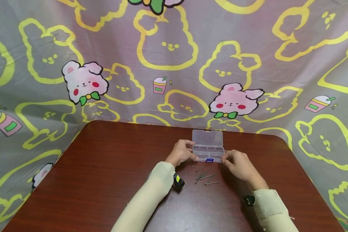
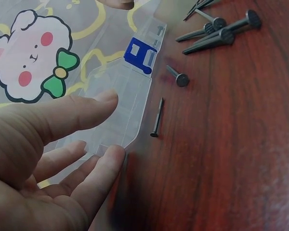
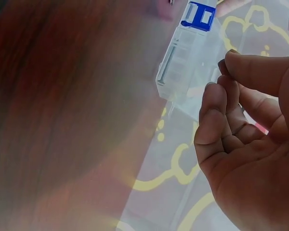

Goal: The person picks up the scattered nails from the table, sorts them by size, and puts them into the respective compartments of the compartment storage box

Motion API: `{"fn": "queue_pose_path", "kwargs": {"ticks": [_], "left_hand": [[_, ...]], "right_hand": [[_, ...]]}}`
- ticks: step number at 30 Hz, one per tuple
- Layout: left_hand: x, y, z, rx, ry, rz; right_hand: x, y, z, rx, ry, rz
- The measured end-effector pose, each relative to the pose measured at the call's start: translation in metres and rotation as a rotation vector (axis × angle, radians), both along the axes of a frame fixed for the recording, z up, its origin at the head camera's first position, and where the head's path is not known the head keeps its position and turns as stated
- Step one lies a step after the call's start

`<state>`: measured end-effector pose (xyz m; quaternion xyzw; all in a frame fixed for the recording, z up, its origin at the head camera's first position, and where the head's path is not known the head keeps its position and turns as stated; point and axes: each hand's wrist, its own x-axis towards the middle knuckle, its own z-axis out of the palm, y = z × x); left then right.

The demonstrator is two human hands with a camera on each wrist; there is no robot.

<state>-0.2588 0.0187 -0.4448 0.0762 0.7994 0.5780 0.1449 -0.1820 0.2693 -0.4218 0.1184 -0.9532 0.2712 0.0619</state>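
Clear plastic box [image 1: 203, 154] on the dark reddish-brown surface [image 1: 119, 154], toward its far edge, between the two hands. Lid [image 1: 207, 138] raised, hinged along the far side; blue latch [image 1: 209, 160] at the middle of the near side. Interior divided lengthwise, with smaller partitions visible. Right wrist view: one slim grey piece [image 3: 167, 66] lies along the near compartment, right of the latch.

Left hand [image 1: 181, 151]: thumb and fingers set round the left end of the box, touching it at the near corner. Right hand [image 1: 237, 163]: at the right end of the box, thumb and forefinger tips together, other fingers curled; cannot tell whether anything sits between the tips.

Nails [image 1: 206, 177]: loose scatter on the near side of the box, several crossing one another, mixed lengths, flat heads. Left wrist view: a thin nail [image 2: 158, 118] lies just beside the box, apart from the cluster.

Pale sleeves [image 1: 145, 199] on both arms; dark device at each wrist. Backdrop: grey-pink cloth [image 1: 119, 42] printed with yellow outlines and rabbit faces.
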Motion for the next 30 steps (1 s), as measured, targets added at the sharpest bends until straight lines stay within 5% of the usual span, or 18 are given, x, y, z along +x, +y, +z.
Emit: {"fn": "queue_pose_path", "kwargs": {"ticks": [30], "left_hand": [[0.001,0.0,-0.002,0.01,-0.008,-0.004]], "right_hand": [[0.017,-0.005,-0.008,-0.039,-0.158,0.217]]}}
